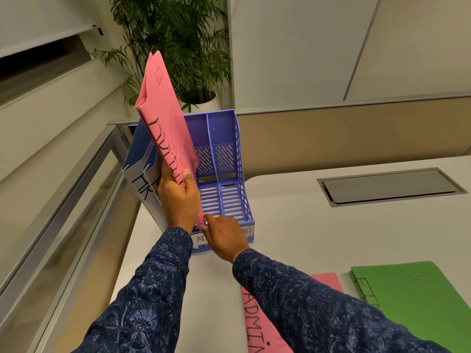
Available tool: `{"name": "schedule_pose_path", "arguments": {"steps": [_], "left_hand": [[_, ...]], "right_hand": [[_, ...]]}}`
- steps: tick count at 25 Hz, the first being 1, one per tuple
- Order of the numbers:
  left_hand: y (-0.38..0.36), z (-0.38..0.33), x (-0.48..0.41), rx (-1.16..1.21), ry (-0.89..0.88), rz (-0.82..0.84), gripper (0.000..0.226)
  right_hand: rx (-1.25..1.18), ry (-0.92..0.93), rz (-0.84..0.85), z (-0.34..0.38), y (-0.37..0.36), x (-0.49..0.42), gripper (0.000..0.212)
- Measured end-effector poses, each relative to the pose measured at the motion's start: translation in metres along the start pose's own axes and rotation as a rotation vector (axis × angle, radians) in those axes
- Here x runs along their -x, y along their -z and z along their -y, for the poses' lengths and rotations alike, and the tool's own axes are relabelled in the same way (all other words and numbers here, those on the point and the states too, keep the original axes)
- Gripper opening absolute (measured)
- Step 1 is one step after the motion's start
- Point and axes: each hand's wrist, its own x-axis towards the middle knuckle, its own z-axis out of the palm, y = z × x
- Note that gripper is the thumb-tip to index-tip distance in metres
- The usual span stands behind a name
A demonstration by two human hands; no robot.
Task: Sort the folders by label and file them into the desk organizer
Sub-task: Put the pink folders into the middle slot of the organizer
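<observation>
A purple desk organizer (239,154) with upright slots stands at the desk's far left corner. Two blue and white folders marked HR (141,159) stand in its leftmost slot. My left hand (178,200) grips a pink folder marked ADMIN (165,115), tilted, with its lower corner in the slot next to the HR folders. My right hand (224,236) pinches that folder's bottom corner at the organizer's front edge, covering part of the slot labels. A second pink ADMIN folder (257,317) lies flat on the desk near me, partly under my right sleeve. Green folders (418,299) lie at the right.
The white desk (293,225) has a metal cable hatch (390,186) at the right. A beige partition runs behind the organizer, with a potted plant (178,47) beyond it. A glass and metal divider edges the desk on the left.
</observation>
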Motion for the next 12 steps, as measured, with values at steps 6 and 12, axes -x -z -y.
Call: {"name": "schedule_pose_path", "arguments": {"steps": [6, 12], "left_hand": [[0.0023, 0.0110, 0.0042, -0.062, 0.017, 0.017, 0.051], [0.0075, 0.0089, 0.0056, -0.051, 0.014, 0.006, 0.058]], "right_hand": [[-0.007, 0.011, -0.002, 0.0010, -0.0082, -0.0098, 0.044], [-0.064, -0.007, -0.006, -0.0003, -0.0160, -0.0071, 0.051]]}}
